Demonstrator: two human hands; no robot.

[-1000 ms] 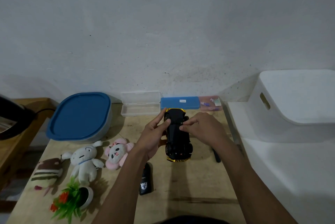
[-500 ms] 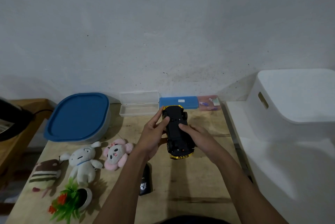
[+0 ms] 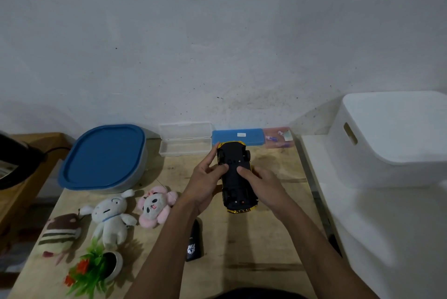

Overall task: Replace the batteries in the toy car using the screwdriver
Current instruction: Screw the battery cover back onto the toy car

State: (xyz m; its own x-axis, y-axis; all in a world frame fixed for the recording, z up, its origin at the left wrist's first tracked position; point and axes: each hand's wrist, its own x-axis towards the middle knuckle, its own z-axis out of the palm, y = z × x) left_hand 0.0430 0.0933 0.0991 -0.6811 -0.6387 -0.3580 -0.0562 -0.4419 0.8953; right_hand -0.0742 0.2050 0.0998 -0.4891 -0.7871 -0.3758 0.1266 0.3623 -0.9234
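I held the toy car [image 3: 233,183] underside up over the table [image 3: 261,248] centre: left hand [image 3: 205,183] gripped its 9 o'clock flank, right hand [image 3: 264,185] its 3 o'clock flank. Open board lay at 6 o'clock; blue case [image 3: 238,136] just beyond at 12

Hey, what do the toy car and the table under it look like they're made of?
The toy car: likely hard plastic, matte black underside with shiny gold trim at the ends. The table: seemingly bare wood, pale, with visible grain and dark stains.
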